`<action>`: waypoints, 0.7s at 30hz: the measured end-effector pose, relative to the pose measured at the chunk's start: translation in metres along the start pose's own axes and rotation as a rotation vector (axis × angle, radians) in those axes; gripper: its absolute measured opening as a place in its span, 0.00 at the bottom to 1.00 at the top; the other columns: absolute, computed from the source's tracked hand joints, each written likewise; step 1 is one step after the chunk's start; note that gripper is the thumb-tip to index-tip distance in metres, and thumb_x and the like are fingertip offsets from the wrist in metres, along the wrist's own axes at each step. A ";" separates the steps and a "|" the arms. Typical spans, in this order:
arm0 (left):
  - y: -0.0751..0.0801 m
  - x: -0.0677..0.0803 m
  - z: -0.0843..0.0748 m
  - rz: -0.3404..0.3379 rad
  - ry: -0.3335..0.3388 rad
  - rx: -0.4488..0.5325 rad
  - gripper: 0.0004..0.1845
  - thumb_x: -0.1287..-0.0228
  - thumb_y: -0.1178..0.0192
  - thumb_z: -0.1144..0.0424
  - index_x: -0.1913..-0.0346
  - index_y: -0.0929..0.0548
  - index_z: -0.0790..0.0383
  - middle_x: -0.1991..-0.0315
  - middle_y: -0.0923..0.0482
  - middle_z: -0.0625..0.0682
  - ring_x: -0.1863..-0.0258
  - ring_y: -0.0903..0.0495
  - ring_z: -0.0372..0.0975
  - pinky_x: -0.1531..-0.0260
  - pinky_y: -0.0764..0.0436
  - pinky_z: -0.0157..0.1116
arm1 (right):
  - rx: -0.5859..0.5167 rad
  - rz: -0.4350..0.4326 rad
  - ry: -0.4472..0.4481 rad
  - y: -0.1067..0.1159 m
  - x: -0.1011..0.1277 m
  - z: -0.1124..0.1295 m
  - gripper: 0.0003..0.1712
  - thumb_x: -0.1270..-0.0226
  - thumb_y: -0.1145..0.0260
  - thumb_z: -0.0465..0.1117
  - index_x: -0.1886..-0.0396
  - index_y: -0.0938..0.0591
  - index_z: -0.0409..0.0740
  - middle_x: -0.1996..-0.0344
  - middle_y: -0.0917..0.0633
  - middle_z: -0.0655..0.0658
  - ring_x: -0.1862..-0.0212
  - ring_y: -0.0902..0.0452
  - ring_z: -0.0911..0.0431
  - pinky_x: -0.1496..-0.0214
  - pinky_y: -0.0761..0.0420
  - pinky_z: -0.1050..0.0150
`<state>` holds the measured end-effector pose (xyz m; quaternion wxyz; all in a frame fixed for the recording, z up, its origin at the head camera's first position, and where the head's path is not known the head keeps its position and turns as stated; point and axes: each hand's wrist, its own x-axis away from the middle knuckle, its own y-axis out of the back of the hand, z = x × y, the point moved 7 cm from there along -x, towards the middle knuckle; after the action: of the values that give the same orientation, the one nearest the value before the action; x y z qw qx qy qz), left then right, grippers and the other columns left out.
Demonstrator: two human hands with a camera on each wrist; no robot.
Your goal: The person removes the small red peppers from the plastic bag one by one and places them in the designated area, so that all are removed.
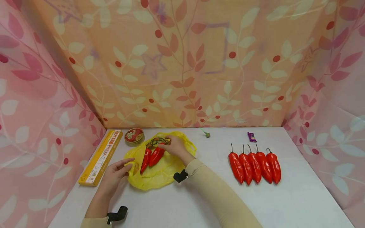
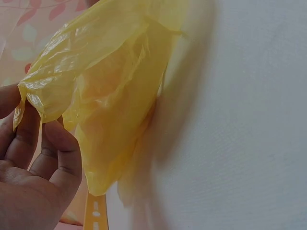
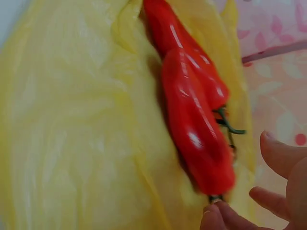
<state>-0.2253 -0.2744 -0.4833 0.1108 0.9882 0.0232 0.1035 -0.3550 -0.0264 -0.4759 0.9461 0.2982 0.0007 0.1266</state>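
- Pinching the near rim of the yellow plastic bag (image 1: 159,175), the left hand (image 1: 114,177) held it up off the white table (image 1: 199,202).
- At the bag's twelve o'clock, the right hand (image 1: 175,147) gripped the stem end of a red pepper (image 1: 156,156) lying on the bag beside a second pepper (image 1: 145,160).
- Five more red peppers (image 1: 255,167) lay in a row at three o'clock, well apart.
- A round tin (image 1: 134,136) and an orange box (image 1: 101,156) sat at ten o'clock.

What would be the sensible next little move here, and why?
Probably let go of the pepper: the right hand pinches its stem end, and it already lies on the yellow bag that the left hand holds; five peppers wait nearby.
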 end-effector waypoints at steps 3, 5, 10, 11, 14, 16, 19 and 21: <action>0.000 -0.001 -0.001 0.001 -0.001 0.000 0.25 0.27 0.39 0.52 0.33 0.22 0.60 0.35 0.27 0.53 0.53 0.24 0.37 0.54 0.18 0.29 | 0.022 0.003 -0.039 -0.013 -0.002 -0.002 0.41 0.37 0.28 0.59 0.30 0.26 0.42 0.38 0.20 0.41 0.45 0.22 0.50 0.40 0.20 0.54; -0.001 -0.001 -0.001 0.001 0.005 0.002 0.25 0.27 0.39 0.52 0.33 0.22 0.60 0.36 0.27 0.52 0.53 0.24 0.37 0.54 0.18 0.29 | 0.048 0.018 -0.043 -0.020 -0.003 -0.002 0.43 0.36 0.28 0.60 0.28 0.28 0.44 0.35 0.22 0.41 0.40 0.24 0.48 0.35 0.23 0.53; -0.002 -0.002 0.001 0.002 0.024 0.006 0.25 0.27 0.39 0.52 0.33 0.22 0.59 0.36 0.26 0.52 0.51 0.24 0.37 0.53 0.19 0.28 | 0.083 0.050 -0.053 -0.031 -0.002 -0.002 0.46 0.37 0.28 0.59 0.24 0.32 0.46 0.31 0.26 0.38 0.30 0.33 0.42 0.29 0.29 0.49; -0.002 -0.002 0.002 0.001 0.026 0.006 0.25 0.27 0.39 0.52 0.33 0.22 0.59 0.36 0.27 0.52 0.51 0.24 0.38 0.53 0.19 0.28 | 0.086 0.048 -0.060 -0.032 -0.001 -0.003 0.46 0.38 0.27 0.58 0.25 0.32 0.45 0.31 0.26 0.38 0.30 0.34 0.42 0.29 0.29 0.49; -0.003 -0.002 0.002 0.004 0.028 0.004 0.25 0.27 0.39 0.52 0.32 0.23 0.59 0.34 0.27 0.53 0.50 0.25 0.38 0.52 0.19 0.28 | 0.072 0.022 -0.075 -0.030 0.000 -0.004 0.44 0.39 0.25 0.55 0.27 0.29 0.43 0.33 0.25 0.38 0.31 0.32 0.42 0.31 0.26 0.50; -0.002 -0.002 0.001 0.005 0.030 -0.004 0.26 0.27 0.39 0.51 0.32 0.23 0.58 0.33 0.28 0.53 0.50 0.25 0.38 0.52 0.19 0.28 | 0.048 0.005 -0.077 -0.028 0.001 -0.002 0.41 0.39 0.24 0.52 0.30 0.26 0.43 0.36 0.24 0.38 0.36 0.29 0.44 0.36 0.21 0.52; 0.000 -0.002 0.000 -0.002 0.030 -0.017 0.26 0.27 0.40 0.50 0.32 0.23 0.58 0.32 0.29 0.53 0.49 0.25 0.37 0.51 0.19 0.27 | 0.009 -0.016 -0.061 -0.022 0.003 0.005 0.37 0.41 0.22 0.46 0.33 0.23 0.44 0.41 0.23 0.38 0.45 0.25 0.46 0.46 0.16 0.55; 0.001 -0.002 -0.001 -0.002 0.027 -0.020 0.26 0.27 0.40 0.50 0.32 0.23 0.58 0.31 0.30 0.53 0.48 0.25 0.36 0.51 0.19 0.27 | -0.003 -0.014 -0.055 -0.019 0.006 0.010 0.35 0.42 0.22 0.45 0.34 0.21 0.45 0.43 0.22 0.38 0.48 0.24 0.48 0.51 0.14 0.57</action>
<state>-0.2274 -0.2750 -0.4828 0.1202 0.9855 0.0245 0.1171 -0.3441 -0.0453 -0.4782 0.9471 0.2999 -0.0234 0.1120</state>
